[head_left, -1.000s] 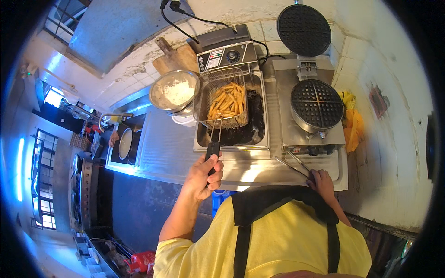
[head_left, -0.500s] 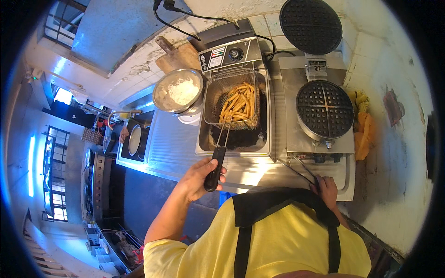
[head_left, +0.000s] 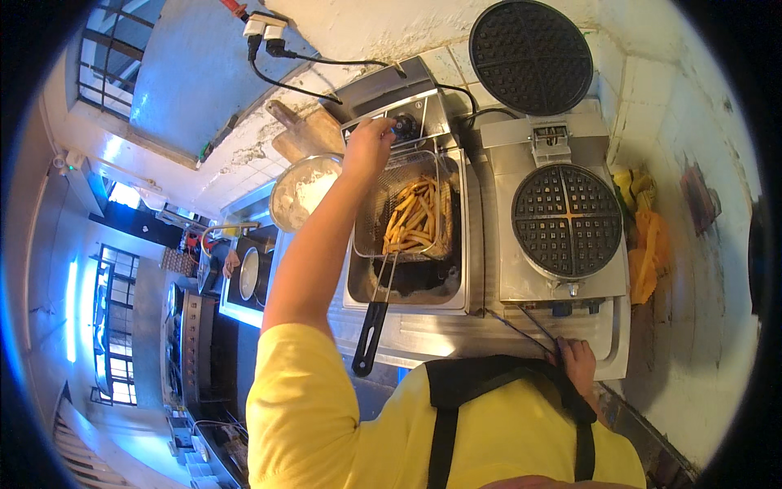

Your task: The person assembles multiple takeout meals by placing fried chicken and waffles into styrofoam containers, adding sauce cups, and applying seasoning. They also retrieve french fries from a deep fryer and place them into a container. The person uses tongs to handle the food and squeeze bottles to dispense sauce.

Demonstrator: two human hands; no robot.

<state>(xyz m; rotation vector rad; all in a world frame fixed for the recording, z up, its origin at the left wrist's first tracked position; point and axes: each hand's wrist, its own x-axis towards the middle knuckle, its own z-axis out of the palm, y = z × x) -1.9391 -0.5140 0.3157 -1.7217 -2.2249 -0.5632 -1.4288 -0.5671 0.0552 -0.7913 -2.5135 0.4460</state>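
My left hand [head_left: 371, 149] reaches over to the fryer's control panel, its fingers closed at the black dial knob [head_left: 405, 126]. Below it, the wire basket [head_left: 444, 183] of golden French fries [head_left: 417, 213] rests at the back of the steel deep fryer [head_left: 407, 306], above dark oil. No hand is on the basket's black handle [head_left: 371, 336], which sticks out toward me. Low at the right, by the counter's front edge, my right hand [head_left: 577, 364] is closed on a pair of thin tongs [head_left: 533, 328]. Its fingers are partly hidden by my black apron.
An open waffle maker [head_left: 566, 220] stands right of the fryer. To the left, a metal bowl of white flour [head_left: 305, 191] is partly behind my forearm, near a wooden board [head_left: 318, 134]. Black plugs and cords [head_left: 265, 41] hang behind. Someone's hand [head_left: 230, 262] shows by a pot [head_left: 249, 273].
My left hand has let go of the basket handle and moved up and away to the fryer's knob. The basket stays on the fryer. My right hand has barely moved.
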